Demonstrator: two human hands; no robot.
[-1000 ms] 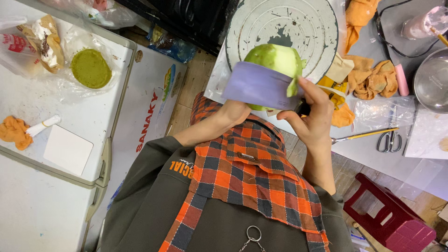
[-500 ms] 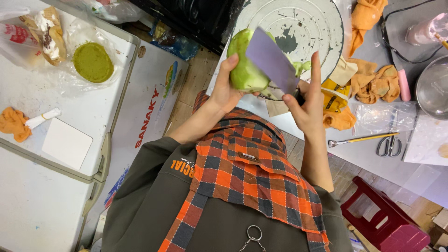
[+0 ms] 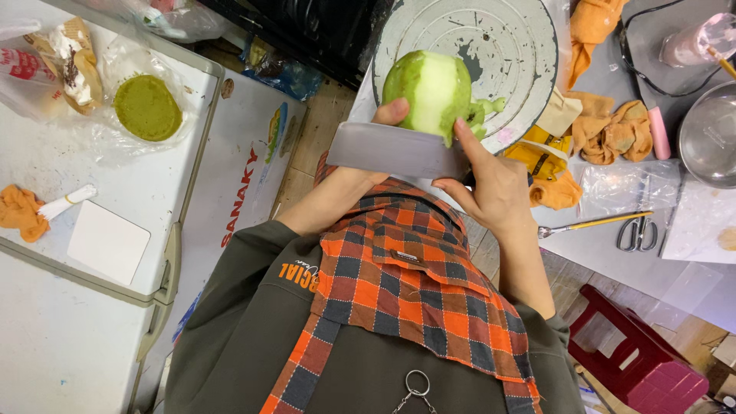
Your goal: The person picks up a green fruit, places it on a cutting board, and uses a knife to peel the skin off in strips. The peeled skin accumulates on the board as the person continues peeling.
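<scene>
My left hand [image 3: 392, 114] holds a large green fruit [image 3: 431, 88], partly peeled to pale flesh, above a round perforated metal tray [image 3: 506, 42]. Most of that hand is hidden behind a wide cleaver blade [image 3: 395, 150]. My right hand [image 3: 494, 184] grips the cleaver at its handle end, with the forefinger stretched up against the fruit. The blade lies flat-side towards me, its edge against the fruit's lower side. A strip of green peel [image 3: 484, 110] hangs off the fruit on the right.
A white chest freezer [image 3: 115, 307] on the left carries plastic bags, a green round disc [image 3: 147, 107], an orange cloth [image 3: 19, 212] and a white card [image 3: 107, 241]. To the right lie orange cloths [image 3: 613, 130], scissors [image 3: 635, 230], a metal bowl [image 3: 709, 138] and a red stool [image 3: 640, 360].
The fruit has been turned in my left hand, so more pale peeled flesh shows. The cleaver has swung from a slant across the fruit to lying level under it.
</scene>
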